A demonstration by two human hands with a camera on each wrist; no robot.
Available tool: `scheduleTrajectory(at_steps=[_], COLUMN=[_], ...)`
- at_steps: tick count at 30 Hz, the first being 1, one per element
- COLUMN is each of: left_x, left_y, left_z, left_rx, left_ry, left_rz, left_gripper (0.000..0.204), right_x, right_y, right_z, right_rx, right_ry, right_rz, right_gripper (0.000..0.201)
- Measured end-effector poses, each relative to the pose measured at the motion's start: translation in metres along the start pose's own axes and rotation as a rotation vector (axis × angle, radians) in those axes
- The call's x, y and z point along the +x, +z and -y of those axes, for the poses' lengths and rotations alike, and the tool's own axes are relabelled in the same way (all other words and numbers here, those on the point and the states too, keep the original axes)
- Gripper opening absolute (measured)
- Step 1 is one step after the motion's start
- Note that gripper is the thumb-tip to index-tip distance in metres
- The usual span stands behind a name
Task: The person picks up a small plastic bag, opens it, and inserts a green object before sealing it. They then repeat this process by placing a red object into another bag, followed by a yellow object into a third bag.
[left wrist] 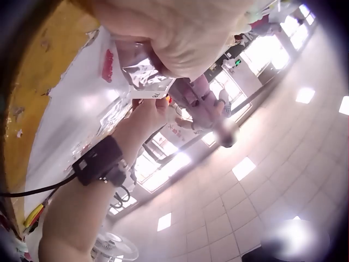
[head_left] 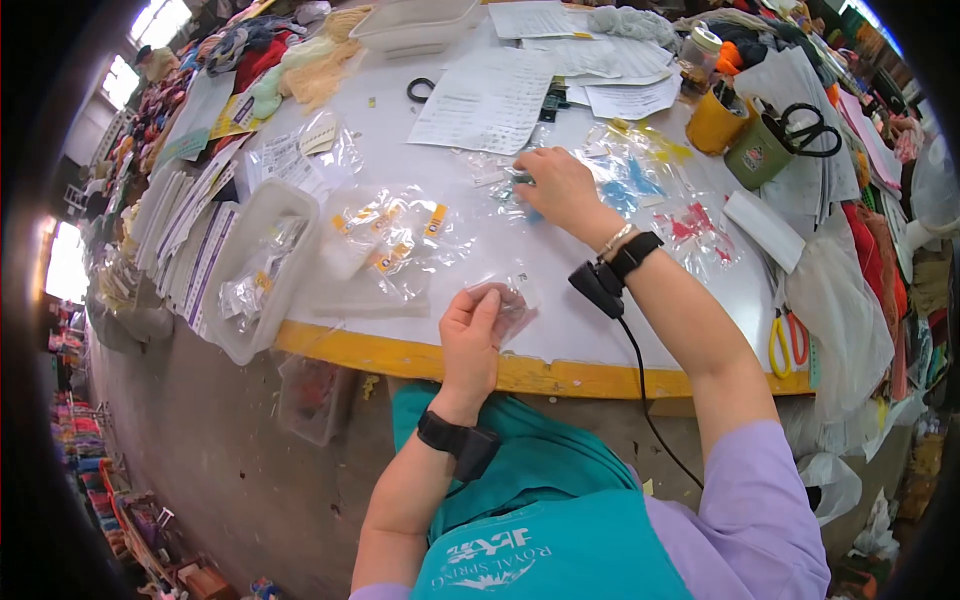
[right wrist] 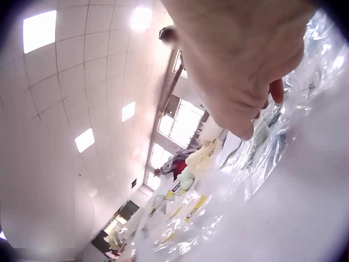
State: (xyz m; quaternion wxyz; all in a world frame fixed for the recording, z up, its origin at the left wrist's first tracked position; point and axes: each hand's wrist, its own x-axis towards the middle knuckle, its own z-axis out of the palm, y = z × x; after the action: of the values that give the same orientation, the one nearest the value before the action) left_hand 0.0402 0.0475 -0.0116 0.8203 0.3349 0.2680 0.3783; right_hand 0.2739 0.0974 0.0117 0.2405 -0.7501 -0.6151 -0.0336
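Near the table's front edge my left hand (head_left: 470, 340) pinches a small clear plastic bag (head_left: 516, 312) with something pinkish inside. The left wrist view shows the shiny bag (left wrist: 143, 73) with a white label (left wrist: 148, 94) along its edge. Farther back, my right hand (head_left: 570, 190) reaches down with bent fingers over clear bags. Between its thumb and fingers is a clear bag (head_left: 521, 180) with bluish-green contents. In the right wrist view, the fingertips (right wrist: 245, 131) are right at the crinkled plastic. Bags with blue pieces (head_left: 632, 185) and red pieces (head_left: 688, 225) lie beside this hand.
Clear bags with orange-yellow labels (head_left: 436, 220) lie left of centre, beside a white plastic bin (head_left: 305, 200). Paper sheets (head_left: 485, 100) cover the back. At right stand a green cup (head_left: 757, 160) with scissors and a yellow cup (head_left: 715, 122). More scissors (head_left: 779, 345) hang at the front edge.
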Motion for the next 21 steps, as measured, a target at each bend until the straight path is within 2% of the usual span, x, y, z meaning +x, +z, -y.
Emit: scheduleTrajectory(at_steps=[5,8,14,17,20,21], left_x=[0.001,0.001,0.003,0.006,0.009,0.009], left_y=[-0.002,-0.004,-0.002,-0.003,-0.002,-0.001], left_z=[0.005,0.005,0.005,0.007,0.005,0.004], left_rx=[0.046,0.038,0.004,-0.005,-0.04,-0.057], left_ry=[0.036,0.035,0.021,0.007,-0.031,-0.047], left_rz=[0.008,0.009,-0.026,-0.056,-0.085,-0.095], left_gripper=[0.013,0.013,0.015,0.016,0.018,0.018], right_x=[0.02,0.025,0.011,-0.014,-0.045,-0.057], right_y=[0.005,0.006,0.006,-0.005,-0.031,-0.037], right_z=[0.004,-0.005,-0.031,-0.031,-0.006,0.005], right_rx=[-0.039,0.124,0.266,0.417,0.959,1.078], right_ry=[0.06,0.138,0.201,0.27,0.548,0.546], right_rz=[0.183,0.267,0.246,0.066,0.027,-0.006], right_gripper=[0.035,0.025,0.023,0.02,0.016,0.015])
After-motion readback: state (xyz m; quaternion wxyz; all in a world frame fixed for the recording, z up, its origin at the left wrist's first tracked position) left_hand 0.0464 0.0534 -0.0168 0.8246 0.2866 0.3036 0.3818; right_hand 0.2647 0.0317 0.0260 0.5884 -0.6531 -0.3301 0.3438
